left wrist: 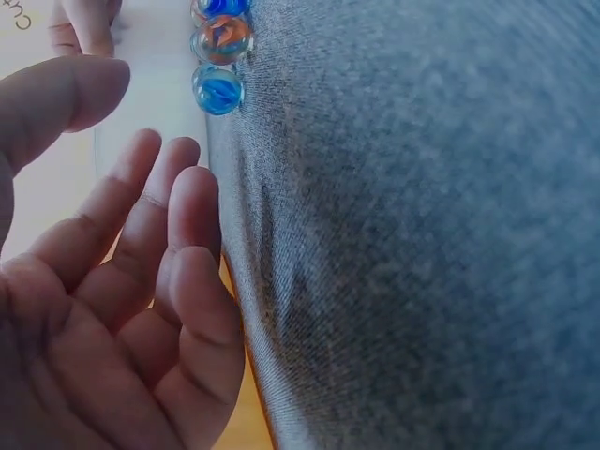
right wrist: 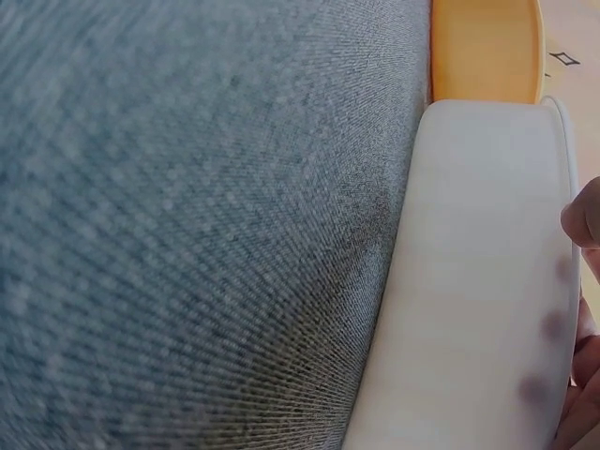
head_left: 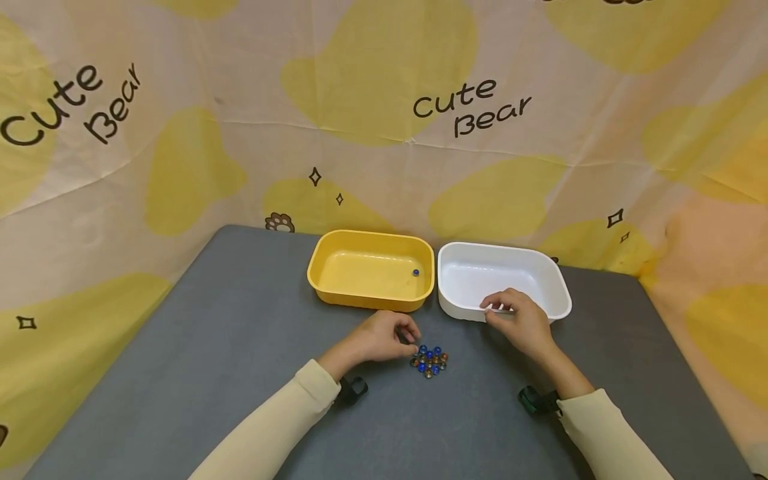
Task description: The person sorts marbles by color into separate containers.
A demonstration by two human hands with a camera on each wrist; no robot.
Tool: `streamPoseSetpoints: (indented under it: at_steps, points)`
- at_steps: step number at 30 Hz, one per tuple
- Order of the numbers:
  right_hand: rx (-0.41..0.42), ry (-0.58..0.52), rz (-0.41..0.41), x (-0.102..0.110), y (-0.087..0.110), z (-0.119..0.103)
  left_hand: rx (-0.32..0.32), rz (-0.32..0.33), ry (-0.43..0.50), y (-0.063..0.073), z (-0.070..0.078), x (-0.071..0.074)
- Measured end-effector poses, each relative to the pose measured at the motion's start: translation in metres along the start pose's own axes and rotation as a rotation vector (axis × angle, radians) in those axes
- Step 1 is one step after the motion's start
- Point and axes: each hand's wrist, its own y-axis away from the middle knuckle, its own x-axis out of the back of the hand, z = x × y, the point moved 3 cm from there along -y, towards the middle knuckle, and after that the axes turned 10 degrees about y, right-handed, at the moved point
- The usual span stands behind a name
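Observation:
A small cluster of glass marbles [head_left: 429,365], blue, orange and clear, lies on the grey tabletop. My left hand [head_left: 384,337] is just left of them, fingers loosely bent and apart. In the left wrist view no marble shows between its thumb and fingers. My right hand [head_left: 521,323] is at the front rim of the white tub [head_left: 459,307]. Its thumb [right wrist: 583,217] is at the rim, while fingertips show as dark spots through the tub's wall, so it seems to pinch the edge. Part of the tub's inside is hidden by this hand.
A yellow tub [head_left: 345,293] stands left of the white one, close beside it, with one blue marble [head_left: 416,273] inside. A printed cloth [head_left: 360,133] hangs behind the grey table [head_left: 180,373] and along its sides.

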Motion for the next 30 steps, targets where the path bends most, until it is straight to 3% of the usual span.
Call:
streamPoseSetpoints:
  at_steps: [30]
  points:
    - [-0.007, 0.007, -0.007, 0.0000, -0.0005, -0.0001, 0.028, -0.071, -0.056, -0.0059, -0.0044, -0.0047]
